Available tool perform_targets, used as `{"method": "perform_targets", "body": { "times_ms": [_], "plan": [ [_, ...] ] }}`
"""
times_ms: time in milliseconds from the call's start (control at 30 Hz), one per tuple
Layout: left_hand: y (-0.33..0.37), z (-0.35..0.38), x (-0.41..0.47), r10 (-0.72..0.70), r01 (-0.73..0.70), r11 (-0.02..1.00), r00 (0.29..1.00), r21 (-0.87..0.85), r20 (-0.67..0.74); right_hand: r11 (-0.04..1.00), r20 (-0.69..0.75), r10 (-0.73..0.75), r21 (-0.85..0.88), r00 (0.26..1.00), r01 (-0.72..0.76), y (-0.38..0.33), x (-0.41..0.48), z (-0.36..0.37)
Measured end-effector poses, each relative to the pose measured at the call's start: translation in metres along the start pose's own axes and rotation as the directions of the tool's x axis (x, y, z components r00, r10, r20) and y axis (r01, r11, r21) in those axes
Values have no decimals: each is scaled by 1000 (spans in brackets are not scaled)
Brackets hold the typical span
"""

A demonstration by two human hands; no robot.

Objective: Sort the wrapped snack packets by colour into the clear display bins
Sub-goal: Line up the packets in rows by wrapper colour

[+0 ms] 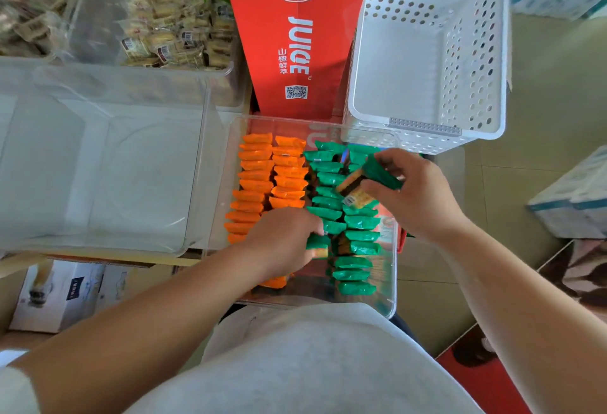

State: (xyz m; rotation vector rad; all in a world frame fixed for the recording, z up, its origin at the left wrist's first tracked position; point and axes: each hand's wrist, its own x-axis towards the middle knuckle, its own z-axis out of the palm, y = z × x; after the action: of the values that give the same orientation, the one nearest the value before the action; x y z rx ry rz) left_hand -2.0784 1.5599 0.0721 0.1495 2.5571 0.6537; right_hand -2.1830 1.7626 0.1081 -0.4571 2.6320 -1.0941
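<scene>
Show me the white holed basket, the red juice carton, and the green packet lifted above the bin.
white basket (473, 62), head view, on its perforated right wall.
red juice carton (297, 48), head view, on its front face by the lettering.
lifted green packet (382, 174), head view, on its green wrapper end.

Left hand (282, 239) — fingertips hidden

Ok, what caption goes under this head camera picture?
Right hand holds a green packet over a clear bin of orange rows and green rows; left hand reaches into the green rows.
</scene>
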Motion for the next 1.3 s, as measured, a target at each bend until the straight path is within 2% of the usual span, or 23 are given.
{"method": "perform_targets", "body": {
  "times_ms": [100, 300, 433, 600, 700, 833, 933, 1000, 1100, 1200, 1300],
  "plan": [
    [1, 12, 11, 77, -76, 986, 997, 147, -1, 999, -6, 33, 14, 999, -33, 11, -19, -3],
    [3, 29, 28, 212, -180, 924, 976, 338, -59, 1000, 9, 17, -18, 1000, -17, 16, -48, 2],
    [-5, 37, 30, 198, -124, 885, 973, 449, -120, 1000, 42, -4, -10, 999, 4, 11, -59, 5],
    [-10, 31, 22, 228, -144, 899, 960, 413, -160, 995, 149, -87, -28, 985, 92, -2, -66, 16],
    [-23, 21, 10, 241, -162, 923, 950, 348, -198, 992, 297, -70, -82, 952, 98, -10, -61, 24],
    [-45, 12, -9, 157, -94, 969, 948, 227, -276, 936, 467, -77, -270, 881, 225, -15, -51, 50],
    [-52, 9, -15, 113, -60, 975, 964, 216, -240, 815, 551, 0, -483, 834, 319, -12, -43, 71],
    [-54, 10, -15, 104, -57, 974, 971, 217, -215, 719, 531, -32, -576, 847, 389, -7, -41, 82],
    [-52, 11, -13, 91, -47, 981, 968, 188, -232, 674, 441, -63, -643, 895, 364, 2, -42, 92],
    [-43, 9, -8, 72, -34, 990, 956, 138, -283, 698, 433, -48, -630, 900, 340, 8, -44, 88],
    [-31, 3, 4, 8, -20, 999, 952, -36, -305, 763, 453, -195, -487, 870, 424, 9, -50, 74]
  ]
}}
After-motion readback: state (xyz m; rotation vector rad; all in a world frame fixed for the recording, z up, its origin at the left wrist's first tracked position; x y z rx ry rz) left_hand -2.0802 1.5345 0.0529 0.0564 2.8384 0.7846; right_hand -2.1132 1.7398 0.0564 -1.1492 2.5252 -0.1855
